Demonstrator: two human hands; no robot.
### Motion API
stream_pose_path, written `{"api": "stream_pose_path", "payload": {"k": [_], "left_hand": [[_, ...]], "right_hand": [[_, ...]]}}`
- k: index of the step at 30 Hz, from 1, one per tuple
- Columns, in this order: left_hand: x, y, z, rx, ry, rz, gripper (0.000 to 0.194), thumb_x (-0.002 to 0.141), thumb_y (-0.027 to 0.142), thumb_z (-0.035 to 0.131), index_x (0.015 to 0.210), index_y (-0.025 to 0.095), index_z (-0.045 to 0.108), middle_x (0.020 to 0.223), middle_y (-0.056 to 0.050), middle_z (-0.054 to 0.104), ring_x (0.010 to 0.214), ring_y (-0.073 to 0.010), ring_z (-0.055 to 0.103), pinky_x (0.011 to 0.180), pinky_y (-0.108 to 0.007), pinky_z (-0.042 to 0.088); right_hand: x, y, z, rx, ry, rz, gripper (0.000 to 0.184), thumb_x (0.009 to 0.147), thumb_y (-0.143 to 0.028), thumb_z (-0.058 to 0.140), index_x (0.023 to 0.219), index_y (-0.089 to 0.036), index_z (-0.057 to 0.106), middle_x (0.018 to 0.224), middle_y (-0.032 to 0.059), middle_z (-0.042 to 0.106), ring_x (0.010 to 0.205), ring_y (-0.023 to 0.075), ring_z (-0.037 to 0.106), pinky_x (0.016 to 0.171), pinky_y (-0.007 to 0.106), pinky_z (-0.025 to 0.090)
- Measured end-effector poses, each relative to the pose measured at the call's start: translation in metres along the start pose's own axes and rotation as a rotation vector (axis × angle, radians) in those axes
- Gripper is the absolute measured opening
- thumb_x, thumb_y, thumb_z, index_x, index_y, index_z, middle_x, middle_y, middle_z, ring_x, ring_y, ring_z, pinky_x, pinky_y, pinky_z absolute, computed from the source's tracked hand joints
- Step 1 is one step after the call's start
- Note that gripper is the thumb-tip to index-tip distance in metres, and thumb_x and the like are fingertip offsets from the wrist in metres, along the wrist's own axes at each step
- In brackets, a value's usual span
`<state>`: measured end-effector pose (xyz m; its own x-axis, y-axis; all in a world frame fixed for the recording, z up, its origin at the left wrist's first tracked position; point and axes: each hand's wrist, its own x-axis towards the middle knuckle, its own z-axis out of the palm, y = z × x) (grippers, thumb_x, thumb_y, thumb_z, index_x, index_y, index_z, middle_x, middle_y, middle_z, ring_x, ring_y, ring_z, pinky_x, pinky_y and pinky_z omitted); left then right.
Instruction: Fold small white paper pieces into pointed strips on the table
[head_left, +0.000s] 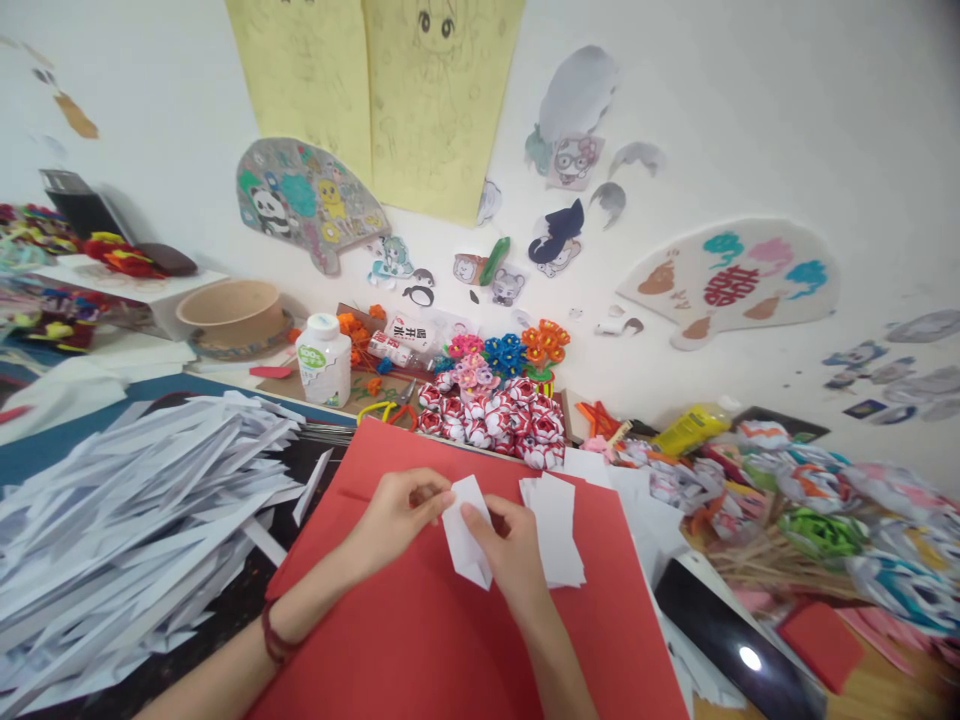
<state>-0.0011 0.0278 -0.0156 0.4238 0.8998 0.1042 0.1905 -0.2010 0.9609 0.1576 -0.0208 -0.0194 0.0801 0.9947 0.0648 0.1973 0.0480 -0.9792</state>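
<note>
A small piece of folded white paper (466,535) is held up over a large red sheet (420,640). My left hand (401,515) pinches its upper left edge between thumb and fingertips. Along its right side, my right hand (510,545) grips the same paper, thumb lying on the front face. The paper has slanted corners and a crease near its lower end. Just right of my right hand, a stack of white paper slips (555,530) rests on the red sheet.
A big heap of folded white paper strips (150,520) lies at the left. Behind the red sheet are a white bottle (323,362), red-and-white paper flowers (495,420) and a beige bowl (231,312). A dark phone (731,635) and more wrapped flowers (825,535) lie right.
</note>
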Motion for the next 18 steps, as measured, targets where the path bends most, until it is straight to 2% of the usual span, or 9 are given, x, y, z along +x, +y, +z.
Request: {"api": "stream_pose_path", "payload": {"k": [12, 18], "left_hand": [[-0.0001, 0.0019, -0.0005, 0.056, 0.028, 0.047, 0.025, 0.082, 0.037, 0.054, 0.078, 0.014, 0.062, 0.068, -0.002, 0.061, 0.062, -0.0126, 0.053, 0.058, -0.021, 0.04], [-0.0013, 0.005, 0.001, 0.028, 0.023, 0.075, 0.026, 0.085, 0.036, 0.051, 0.078, 0.013, 0.06, 0.07, -0.002, 0.059, 0.064, -0.0124, 0.051, 0.058, -0.021, 0.038]], "right_hand": [[-0.0015, -0.0001, -0.0006, -0.038, -0.019, 0.027, 0.026, 0.077, -0.034, 0.057, 0.063, -0.013, 0.06, 0.055, -0.0029, 0.046, 0.053, 0.0104, 0.039, 0.048, 0.021, 0.03], [-0.0018, 0.0001, 0.0017, -0.046, -0.011, 0.014, 0.026, 0.078, -0.033, 0.057, 0.063, -0.012, 0.059, 0.054, -0.0038, 0.043, 0.052, 0.0096, 0.037, 0.047, 0.021, 0.027]]}}
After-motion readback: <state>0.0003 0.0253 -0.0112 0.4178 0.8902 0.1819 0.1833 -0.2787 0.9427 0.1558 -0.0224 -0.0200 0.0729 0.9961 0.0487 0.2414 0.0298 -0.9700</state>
